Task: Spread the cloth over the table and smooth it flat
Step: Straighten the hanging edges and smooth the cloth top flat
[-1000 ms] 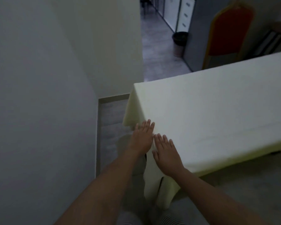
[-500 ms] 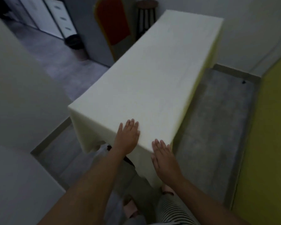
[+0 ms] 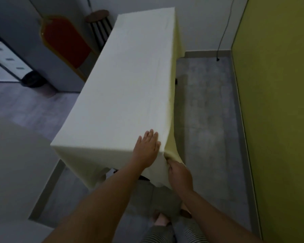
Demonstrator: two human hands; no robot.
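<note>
A pale yellow cloth [image 3: 130,88] covers the whole long table and hangs down over its sides. My left hand [image 3: 146,149] lies flat with straight fingers on the cloth at the near right corner of the tabletop. Just below that corner, my right hand [image 3: 180,174] grips a bunched fold of the hanging cloth, fingers curled into it. The tabletop itself is hidden under the cloth.
A red chair [image 3: 65,44] with a gold frame and a dark round stool [image 3: 97,16] stand by the table's left side. A black bin [image 3: 32,78] sits near white drawers. A yellow-green wall [image 3: 277,102] runs along the right, with grey floor between it and the table.
My view has swung along the table's length. My left hand slid right to the near corner. My right hand dropped off the top and took hold of the hanging cloth below the corner.
</note>
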